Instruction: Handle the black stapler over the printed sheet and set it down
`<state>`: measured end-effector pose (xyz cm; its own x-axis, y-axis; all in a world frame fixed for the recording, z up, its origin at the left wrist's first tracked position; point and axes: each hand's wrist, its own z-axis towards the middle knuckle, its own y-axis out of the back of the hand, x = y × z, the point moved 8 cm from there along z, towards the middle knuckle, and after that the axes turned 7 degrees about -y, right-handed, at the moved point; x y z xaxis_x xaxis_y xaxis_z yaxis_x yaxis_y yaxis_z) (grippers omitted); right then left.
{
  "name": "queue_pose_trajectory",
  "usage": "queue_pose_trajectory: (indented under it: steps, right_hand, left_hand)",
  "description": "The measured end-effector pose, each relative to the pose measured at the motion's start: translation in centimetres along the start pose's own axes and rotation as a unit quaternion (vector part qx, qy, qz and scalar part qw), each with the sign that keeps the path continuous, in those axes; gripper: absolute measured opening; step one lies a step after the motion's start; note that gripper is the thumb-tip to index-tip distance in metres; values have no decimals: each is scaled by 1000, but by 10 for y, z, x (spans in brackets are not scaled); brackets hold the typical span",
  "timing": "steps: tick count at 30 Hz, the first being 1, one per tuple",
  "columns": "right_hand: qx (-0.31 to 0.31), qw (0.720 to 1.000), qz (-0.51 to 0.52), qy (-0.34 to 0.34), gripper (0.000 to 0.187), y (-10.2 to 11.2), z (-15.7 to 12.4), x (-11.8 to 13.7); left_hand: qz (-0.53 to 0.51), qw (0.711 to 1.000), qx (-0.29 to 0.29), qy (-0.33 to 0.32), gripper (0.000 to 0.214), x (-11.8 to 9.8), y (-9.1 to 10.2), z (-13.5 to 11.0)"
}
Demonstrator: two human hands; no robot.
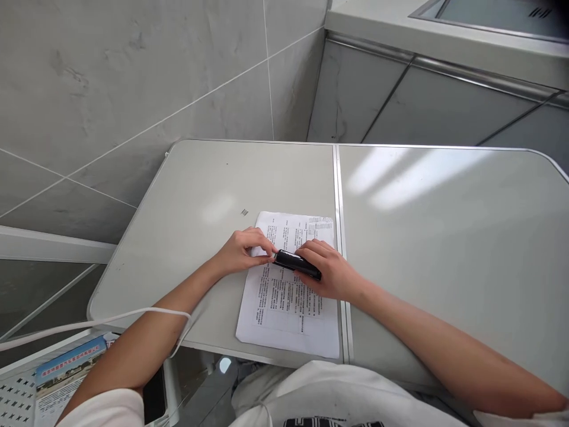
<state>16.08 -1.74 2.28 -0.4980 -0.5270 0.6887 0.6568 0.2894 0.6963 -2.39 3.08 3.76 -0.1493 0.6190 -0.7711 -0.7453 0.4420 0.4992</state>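
Observation:
A black stapler (291,261) lies at a slant above a stack of printed sheets (288,326). My right hand (328,270) is wrapped around the stapler's right end, thumb below and fingers on top. At the other end, the thumb and forefinger of my left hand (249,249) pinch close together on the stapler's tip; whether something small sits between them is too fine to see. The sheets lie on the left half of the table, their right edge along the metal seam, and both hands rest over them.
The pale folding table (444,249) has a metal seam (338,196) across it. Small dark strips (244,212), perhaps staples, lie beyond the sheets. A white cable (133,311) crosses my left forearm. Below left stands a white basket (18,394) holding a printed leaflet (66,370). A tiled wall (155,71) rises behind.

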Motion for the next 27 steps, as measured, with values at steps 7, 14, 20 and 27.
queue_pose_trajectory:
  steps: [7,14,20,27]
  right_hand:
    - [9,1000,-4,-14,22,-1,1,-1]
    - [17,1000,8,-14,23,0,2,-1]
    - [29,999,11,-8,26,1,2,-3]
    - [33,999,40,-1,30,0,2,1]
  left_hand:
    - [38,997,1,-62,10,-3,-2,-5]
    - [84,986,61,-128,25,0,9,-16]
    - [126,982,76,-120,22,-2,15,-14]
    - [135,987,62,-53,13,2,-3,-9]
